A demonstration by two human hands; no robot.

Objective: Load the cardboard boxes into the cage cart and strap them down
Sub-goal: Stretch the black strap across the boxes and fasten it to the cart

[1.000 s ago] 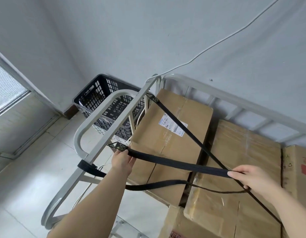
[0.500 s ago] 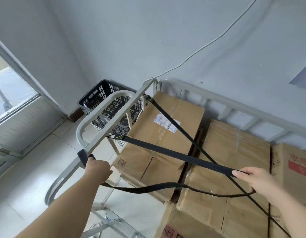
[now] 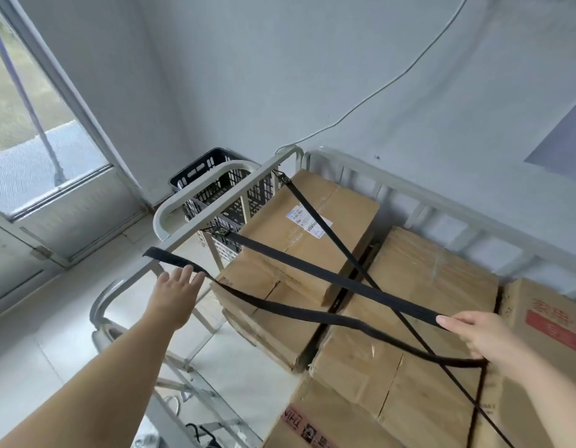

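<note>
Several cardboard boxes [image 3: 312, 240] lie packed inside the grey cage cart [image 3: 215, 202]. A wide black strap [image 3: 328, 279] runs from a hook on the cart's side rail to my right hand [image 3: 477, 334], which grips it above a box. The strap's loose tail [image 3: 280, 308] loops back to the left, and its end drapes over the rail. My left hand [image 3: 176, 295] is open with fingers spread, just below that tail end near the rail, holding nothing. A thinner black strap [image 3: 344, 250] crosses the boxes diagonally.
A black plastic crate [image 3: 215, 185] stands behind the cart's end frame by the wall. A glass door [image 3: 37, 150] is at the left. A white cable [image 3: 393, 79] hangs along the wall. The tiled floor [image 3: 53, 344] lies left of the cart.
My left hand has let go of the strap's end at the rail and opened. The strap's end now lies over the rail. My right hand keeps its grip.
</note>
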